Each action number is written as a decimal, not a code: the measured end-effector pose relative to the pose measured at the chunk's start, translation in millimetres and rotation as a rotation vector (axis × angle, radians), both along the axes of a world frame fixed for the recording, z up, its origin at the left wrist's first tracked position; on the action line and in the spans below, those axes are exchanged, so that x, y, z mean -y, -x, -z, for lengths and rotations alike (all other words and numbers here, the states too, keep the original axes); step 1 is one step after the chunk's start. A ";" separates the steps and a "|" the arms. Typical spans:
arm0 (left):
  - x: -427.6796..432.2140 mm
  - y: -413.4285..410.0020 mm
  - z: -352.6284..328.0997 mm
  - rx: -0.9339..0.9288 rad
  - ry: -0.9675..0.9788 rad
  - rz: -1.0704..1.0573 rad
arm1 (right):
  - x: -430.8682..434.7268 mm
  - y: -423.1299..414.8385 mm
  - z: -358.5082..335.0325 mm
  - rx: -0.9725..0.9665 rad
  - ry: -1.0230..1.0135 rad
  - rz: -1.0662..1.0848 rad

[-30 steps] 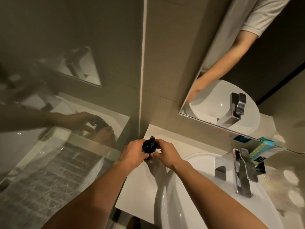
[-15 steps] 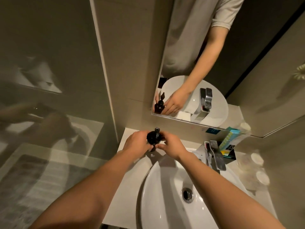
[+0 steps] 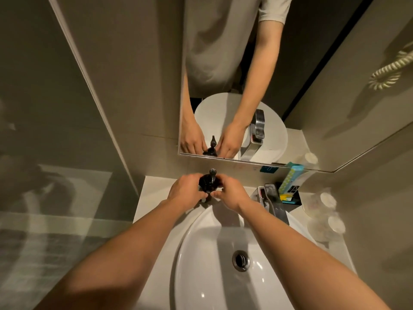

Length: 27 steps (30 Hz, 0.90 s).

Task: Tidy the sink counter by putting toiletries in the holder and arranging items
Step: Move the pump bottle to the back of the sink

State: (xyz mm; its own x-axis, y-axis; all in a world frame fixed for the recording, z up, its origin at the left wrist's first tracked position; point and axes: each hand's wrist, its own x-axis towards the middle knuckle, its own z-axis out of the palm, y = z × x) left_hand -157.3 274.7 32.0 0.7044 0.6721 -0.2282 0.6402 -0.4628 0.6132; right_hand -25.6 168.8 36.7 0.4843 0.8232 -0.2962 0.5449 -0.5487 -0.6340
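Progress looks partial, by my reading. Taking the drain (image 3: 241, 260) as the centre of the dial, the black holder (image 3: 294, 196) stands at about 1 o'clock, behind the faucet (image 3: 275, 205) and against the wall. It already carries a tall teal box (image 3: 290, 179) leaning toward the mirror (image 3: 223, 52) and a yellow packet (image 3: 286, 197) lying low in it. So the toiletries part seems largely dealt with, though what else sits inside the holder is too dark to tell. At 2 o'clock, clear glasses (image 3: 325, 203) with pale covers stand grouped on the surface (image 3: 152, 198), near the holder but apart from it.

What remains in hand is the arranging. The dark pump bottle (image 3: 207, 183) is at 11 o'clock, on the back left corner of the surface just behind the rim of the basin (image 3: 185, 247), upright, its spout pointing toward the wall at 12 o'clock. The left hand (image 3: 186, 192) curls round its 9 o'clock side and the right hand (image 3: 232, 195) round its 3 o'clock side. Their fingers are bent in close, the fingertips nearly meeting in front of the bottle, and the mirror shows both sets of fingers against its body. Both hands hold it, neither spread wide. Whether its base touches the surface is hidden by the hands.
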 end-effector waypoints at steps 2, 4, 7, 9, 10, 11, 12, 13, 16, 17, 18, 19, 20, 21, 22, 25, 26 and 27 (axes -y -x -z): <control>-1.1 -4.7 2.4 -0.013 -0.013 0.001 | -2.3 -1.8 2.6 0.000 0.007 0.015; -1.9 -7.6 4.4 -0.018 -0.022 0.004 | -4.5 -3.2 4.4 0.000 0.016 0.020; -4.0 -10.4 6.5 -0.018 -0.022 0.001 | -6.9 -5.0 6.6 0.003 0.024 0.024; -5.6 -11.6 7.7 -0.022 -0.026 0.004 | -8.0 -5.4 7.8 0.007 0.029 0.027; -6.3 -11.9 8.7 -0.026 -0.029 0.008 | -8.6 -5.5 8.6 0.008 0.032 0.028; -6.9 -12.1 9.4 -0.028 -0.029 0.013 | -9.2 -5.5 9.4 0.009 0.035 0.029; -7.4 -12.1 10.5 -0.030 -0.028 0.017 | -9.6 -5.5 10.2 0.010 0.039 0.032; -7.8 -12.0 11.2 -0.033 -0.028 0.022 | -9.9 -5.3 10.9 0.011 0.042 0.033; -8.2 -11.8 13.7 -0.050 -0.027 0.041 | -9.9 -4.5 14.3 0.011 0.056 0.031; -8.1 -11.6 14.5 -0.052 -0.023 0.045 | -10.0 -3.8 15.0 0.010 0.061 0.031; -8.3 -11.4 15.8 -0.051 -0.020 0.046 | -10.1 -3.4 16.0 0.008 0.062 0.033; -8.6 -11.3 16.3 -0.051 -0.017 0.048 | -10.4 -2.9 16.1 0.008 0.063 0.034; -9.2 -11.4 17.1 -0.050 -0.015 0.049 | -10.8 -3.1 16.9 0.007 0.060 0.036; -9.9 -11.8 17.1 -0.050 -0.013 0.050 | -11.2 -3.3 16.9 0.010 0.059 0.038; -10.7 -12.2 17.5 -0.051 -0.013 0.052 | -11.5 -3.7 17.3 0.010 0.057 0.038; -12.0 -13.3 17.8 -0.057 -0.013 0.055 | -11.7 -4.8 17.8 0.007 0.052 0.043; -12.0 -13.4 18.6 -0.056 -0.013 0.055 | -11.6 -5.0 18.6 0.007 0.051 0.043; -11.7 -13.3 18.5 -0.057 -0.008 0.052 | -11.8 -4.8 18.4 0.006 0.055 0.046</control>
State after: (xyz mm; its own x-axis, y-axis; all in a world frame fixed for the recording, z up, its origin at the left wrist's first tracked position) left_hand -144.0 286.4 13.4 0.7247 0.6367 -0.2635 0.6488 -0.5016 0.5723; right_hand -20.8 180.7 18.3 0.5228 0.7827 -0.3377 0.5221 -0.6071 -0.5990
